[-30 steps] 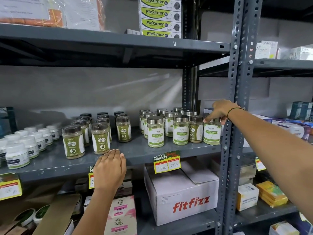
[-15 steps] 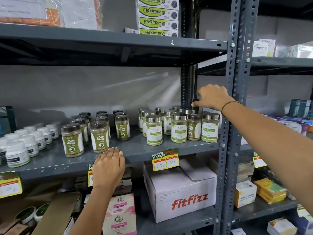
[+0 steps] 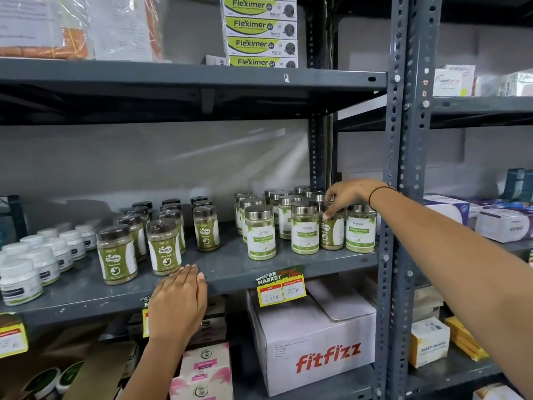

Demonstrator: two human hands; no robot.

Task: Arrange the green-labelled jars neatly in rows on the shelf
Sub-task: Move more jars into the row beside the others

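Because the grey metal shelf [image 3: 288,262] is deep and bears stock several ranks back, the goods are kept in clusters by kind, and the green-labelled jars are found on its right half, from the near edge back toward the far wall. Below it a white carton [image 3: 314,342] printed in red is stored, and a yellow price tag [image 3: 281,287] is clipped to the near edge. The steel-lidded jars [image 3: 305,226] are set in loose rows, pale green labels mostly turned outward, greenish powder visible through clear walls. To their left a second group, the dark-capped jars [image 3: 164,246], is stood in three files running near to far, with darker green labels. At far left the white tubs [image 3: 43,258] are ranked. One odd jar [image 3: 331,230], dark-labelled like the left group, is lodged between two steel-lidded jars in the near row; it is judged misplaced. It is pinched at the cap by the right hand [image 3: 344,196], fingertips closed round the top from above, seemingly so that it can be lifted clear of its neighbours. The left hand [image 3: 180,301] is laid flat, fingers together, on the near edge, holding nothing, probably for steadiness.
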